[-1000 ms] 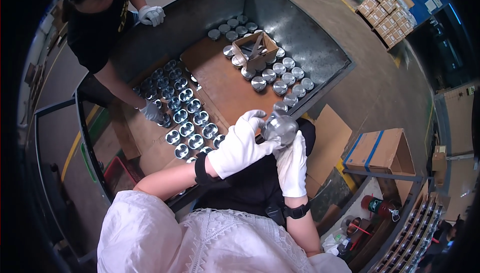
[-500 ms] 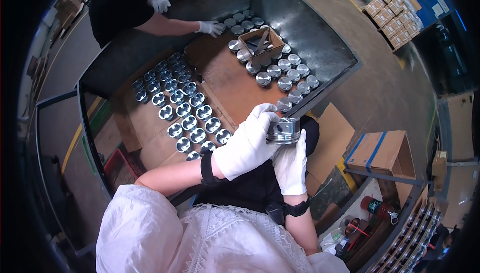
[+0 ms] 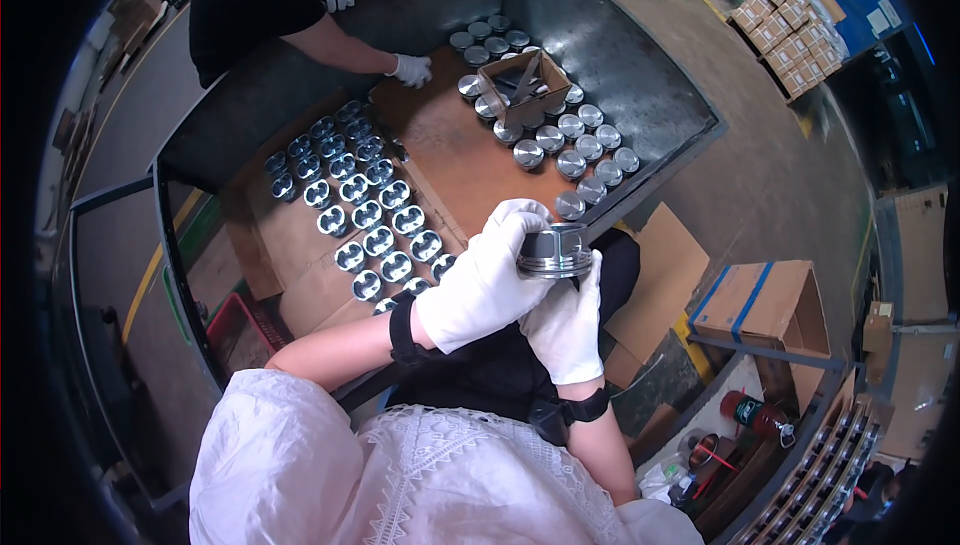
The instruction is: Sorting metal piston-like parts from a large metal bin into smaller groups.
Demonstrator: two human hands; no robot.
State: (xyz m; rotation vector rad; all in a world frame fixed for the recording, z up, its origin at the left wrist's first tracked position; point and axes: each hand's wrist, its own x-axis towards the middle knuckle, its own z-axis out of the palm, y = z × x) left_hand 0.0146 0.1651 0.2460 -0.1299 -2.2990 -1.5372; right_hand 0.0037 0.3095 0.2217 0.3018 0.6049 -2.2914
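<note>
Both my hands wear white gloves and hold one shiny metal piston [image 3: 556,253] in front of me, its ringed side facing me. My left hand [image 3: 490,275] curls around its left side, fingers over the top edge. From below and the right, my right hand [image 3: 568,330] is closed on it, the thumb up along its side; some of its fingers are hidden. Beyond, in a dark metal bin, rows of pistons [image 3: 366,214] stand on cardboard with their hollow ends up. Further right, more pistons [image 3: 571,164] lie with flat crowns up.
A small cardboard box [image 3: 530,105] with tools sits among the right-hand pistons. Across the bin, a co-worker's gloved hand [image 3: 410,70] reaches inside. The bin's metal rim [image 3: 690,150] runs along the right. Beside me are a taped carton [image 3: 757,307] and a red bottle [image 3: 757,413].
My hands and the piston have shifted slightly left, and the piston has turned a little. The co-worker's hand has drawn back left; the piston it was touching no longer shows there.
</note>
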